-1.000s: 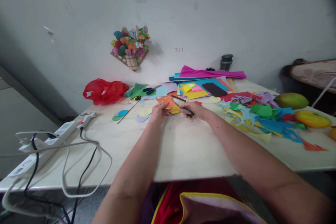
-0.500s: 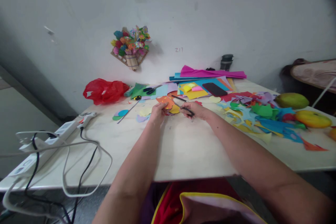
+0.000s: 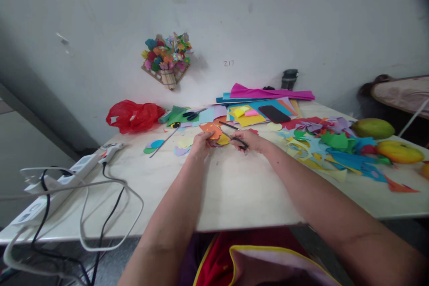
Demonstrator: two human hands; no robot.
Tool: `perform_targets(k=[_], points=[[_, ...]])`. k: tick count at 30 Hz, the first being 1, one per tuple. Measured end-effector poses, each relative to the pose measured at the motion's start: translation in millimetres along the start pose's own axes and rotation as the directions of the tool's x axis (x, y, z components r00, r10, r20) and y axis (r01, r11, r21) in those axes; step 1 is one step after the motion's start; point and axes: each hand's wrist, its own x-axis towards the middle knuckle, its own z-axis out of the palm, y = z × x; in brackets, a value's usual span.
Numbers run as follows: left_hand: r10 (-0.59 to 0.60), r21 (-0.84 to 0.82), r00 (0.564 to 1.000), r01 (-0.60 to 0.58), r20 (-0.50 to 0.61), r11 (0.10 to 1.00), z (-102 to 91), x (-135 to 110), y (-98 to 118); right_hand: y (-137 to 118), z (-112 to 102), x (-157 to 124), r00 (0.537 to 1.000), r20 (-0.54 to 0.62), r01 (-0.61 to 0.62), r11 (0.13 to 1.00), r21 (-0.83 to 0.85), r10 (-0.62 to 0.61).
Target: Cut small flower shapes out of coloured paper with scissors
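My left hand [image 3: 201, 144] pinches an orange paper piece [image 3: 211, 130] with small yellow spots, held just above the white table [image 3: 234, 187]. My right hand [image 3: 250, 140] is closed around the black handles of a pair of scissors [image 3: 231, 136]. The scissor blades are parted and point left toward the orange paper. A yellow paper scrap [image 3: 223, 140] lies between the two hands.
Coloured paper scraps [image 3: 335, 147] cover the right side, next to mangoes [image 3: 385, 138]. Stacked paper sheets and a black phone [image 3: 274, 114] lie at the back, a second pair of scissors [image 3: 192, 114] and a red bag [image 3: 134, 116] to the left. A power strip [image 3: 67, 178] with cables sits front left.
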Motion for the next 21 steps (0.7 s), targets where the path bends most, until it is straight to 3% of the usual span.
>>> perform_targets(k=[5,21], points=[[-0.009,0.016,1.000,0.009,0.025,1.000,-3.6,2.2,0.1,6.1,-3.7,2.2,0.996,0.059,0.064,0.998,-0.001,-0.064],[-0.016,0.055,0.999,0.014,0.047,0.998,-3.5,0.3,2.9,5.2,-10.4,0.4,0.995,0.094,0.033,0.999,-0.014,-0.032]])
